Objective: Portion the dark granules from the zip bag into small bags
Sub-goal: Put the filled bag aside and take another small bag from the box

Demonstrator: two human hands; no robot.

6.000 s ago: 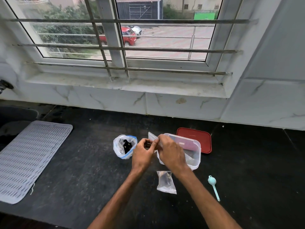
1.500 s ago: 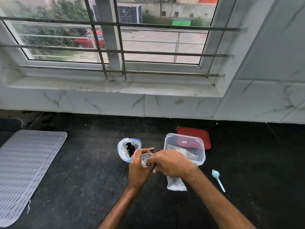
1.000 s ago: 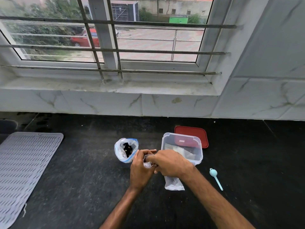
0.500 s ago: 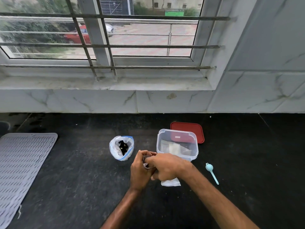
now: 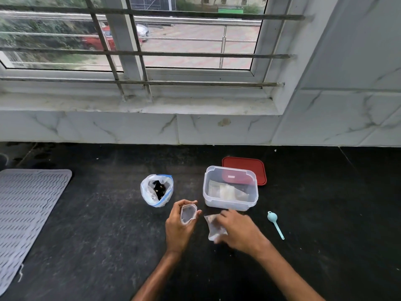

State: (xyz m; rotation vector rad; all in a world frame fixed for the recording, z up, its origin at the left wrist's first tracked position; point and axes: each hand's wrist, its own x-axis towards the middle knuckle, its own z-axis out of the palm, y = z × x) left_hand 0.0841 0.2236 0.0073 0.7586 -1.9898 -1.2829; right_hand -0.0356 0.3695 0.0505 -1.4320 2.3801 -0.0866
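Nearest me, my left grip (image 5: 178, 230) is wrapped round a small bag (image 5: 188, 214), holding it upright with its mouth propped open and facing up. I can't make out any granules inside it yet.

Just to the right, my right grip (image 5: 238, 232) sits low over a second small bag (image 5: 213, 229) lying flat on the dark surface (image 5: 97, 235). That grip is smeared with blur, so I can't tell whether the fingers pinch the flat bag or merely rest on it.

Now the relation that matters. The teal scoop (image 5: 275, 222) lies on the surface to the right of my right grip, apart from it and well away from the left one. Its long axis runs on a slant, with the bowl at the far end and the handle tip trailing toward me and to the right. I reckon the right grip is the one to fetch it, and the handle is the end to take.

A little farther out, just beyond my left grip and slightly left, the zip bag (image 5: 156, 190) stands with its mouth open and the dark granules (image 5: 159, 189) showing inside. It sits near the held bag, so each scoopful should travel only a short way.

Beyond the right grip is a clear container (image 5: 227, 204) with more flat bags in it. A red lid (image 5: 260, 170) lies right behind that.
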